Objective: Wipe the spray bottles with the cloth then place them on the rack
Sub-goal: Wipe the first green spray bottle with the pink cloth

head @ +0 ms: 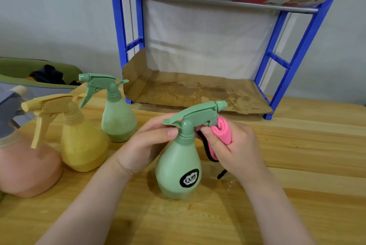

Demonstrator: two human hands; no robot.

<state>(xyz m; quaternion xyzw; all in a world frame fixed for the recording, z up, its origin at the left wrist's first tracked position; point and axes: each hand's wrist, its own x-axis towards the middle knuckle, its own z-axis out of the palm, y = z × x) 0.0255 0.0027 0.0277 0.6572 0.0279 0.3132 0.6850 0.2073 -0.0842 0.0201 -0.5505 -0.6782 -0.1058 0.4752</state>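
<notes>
Green spray bottle (pixel 178 167) stands upright on the wooden table (pixel 297 165), before the blue rack (pixel 301 46). Left hand (pixel 146 141) grips its neck; right hand (pixel 231 145) pinches the pink cloth (pixel 222 132) against the trigger. Judged light, rigid, smooth plastic, possibly slippery; the neck offers the surest hold.

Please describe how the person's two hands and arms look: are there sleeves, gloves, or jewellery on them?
Both the left hand and the right hand are bare, without gloves. No rings, watch or bracelet show. Both forearms are uncovered down to the bottom edge of the picture, so no sleeves are visible. The fingernails look short and unpainted.
</notes>
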